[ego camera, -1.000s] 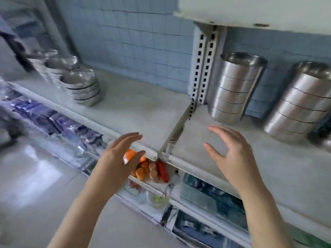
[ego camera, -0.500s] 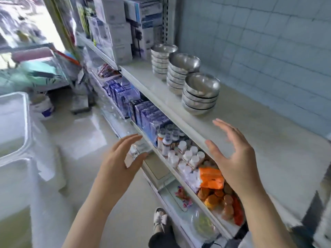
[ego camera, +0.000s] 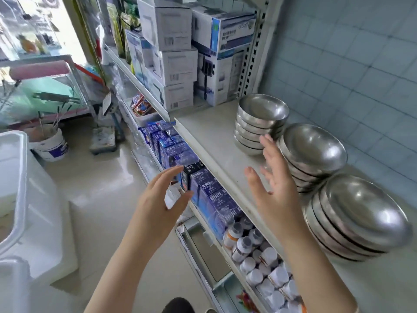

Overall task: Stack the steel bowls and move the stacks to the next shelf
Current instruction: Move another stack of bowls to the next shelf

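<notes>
Low and left of centre, the left grip (ego camera: pixel 158 199) hung wide and empty before the blue boxes (ego camera: pixel 203 184). Right of it, the right grip (ego camera: pixel 275 190) spread wide over the shelf (ego camera: pixel 214 136), holding nothing, near the middle stack (ego camera: pixel 311 154) of bowls. The far stack (ego camera: pixel 259 123) stood above centre, the near stack (ego camera: pixel 356 220) lower right.

A pale blue tiled wall (ego camera: pixel 361 64) backs a white metal shelf (ego camera: pixel 214 136), which hangs from a perforated upright (ego camera: pixel 250 64). White cartons (ego camera: pixel 171 64) are stacked at its far end. The floor (ego camera: pixel 101 188) is glossy cream tile and reflects daylight from what seems a window or open shopfront (ego camera: pixel 67 26), overexposed at upper left. A white bucket (ego camera: pixel 50 145) stands near a glass-topped stand (ego camera: pixel 49 86).
</notes>
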The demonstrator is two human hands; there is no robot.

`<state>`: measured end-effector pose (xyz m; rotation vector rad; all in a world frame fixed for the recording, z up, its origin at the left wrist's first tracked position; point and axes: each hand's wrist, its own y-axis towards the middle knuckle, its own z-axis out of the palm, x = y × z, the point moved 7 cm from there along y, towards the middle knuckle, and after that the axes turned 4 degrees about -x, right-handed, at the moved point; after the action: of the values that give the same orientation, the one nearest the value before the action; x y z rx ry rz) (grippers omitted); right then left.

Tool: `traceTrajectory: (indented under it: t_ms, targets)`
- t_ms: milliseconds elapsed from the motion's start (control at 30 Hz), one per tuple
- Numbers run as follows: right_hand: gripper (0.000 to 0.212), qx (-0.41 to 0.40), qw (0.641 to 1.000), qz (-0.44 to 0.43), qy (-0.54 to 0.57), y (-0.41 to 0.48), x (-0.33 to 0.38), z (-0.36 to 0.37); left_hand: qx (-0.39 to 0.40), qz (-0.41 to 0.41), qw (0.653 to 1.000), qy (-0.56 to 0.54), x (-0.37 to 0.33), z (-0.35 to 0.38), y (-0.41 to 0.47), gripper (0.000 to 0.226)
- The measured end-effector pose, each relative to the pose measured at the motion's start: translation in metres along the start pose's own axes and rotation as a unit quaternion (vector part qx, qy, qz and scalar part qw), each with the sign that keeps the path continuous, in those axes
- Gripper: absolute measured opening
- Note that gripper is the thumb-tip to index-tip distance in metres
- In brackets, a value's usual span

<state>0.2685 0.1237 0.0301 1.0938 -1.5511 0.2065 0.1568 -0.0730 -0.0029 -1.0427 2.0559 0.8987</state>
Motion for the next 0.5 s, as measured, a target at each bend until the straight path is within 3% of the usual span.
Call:
traceTrajectory:
  t_ms: [100, 200, 333, 400, 500]
  targets:
    - [0.06, -0.033, 0.999, 0.018, -0.007, 0.025, -0.011, 0.01, 0.053, 0.026, 0.998, -0.003, 0.007, 0.022, 0.066, 0.059]
    - [0.063, -0.082, 0.996, 0.043, -0.014, 0.043, -0.024, 0.016, 0.162, 0.038, 0.986, -0.022, 0.011, 0.07, 0.13, 0.081]
    - [0.072, -0.186, 0.977, 0.096, -0.04, 0.055, -0.035, 0.024, 0.326, 0.086, 0.938, -0.077, 0.004, 0.152, 0.187, 0.114]
    - [0.076, -0.236, 0.963, 0.122, -0.037, 0.055, -0.036, 0.03, 0.371, 0.113, 0.912, -0.13, -0.003, 0.18, 0.204, 0.127]
    - [0.073, -0.28, 0.946, 0.156, -0.037, 0.056, -0.036, 0.038, 0.407, 0.13, 0.883, -0.195, -0.003, 0.201, 0.221, 0.118]
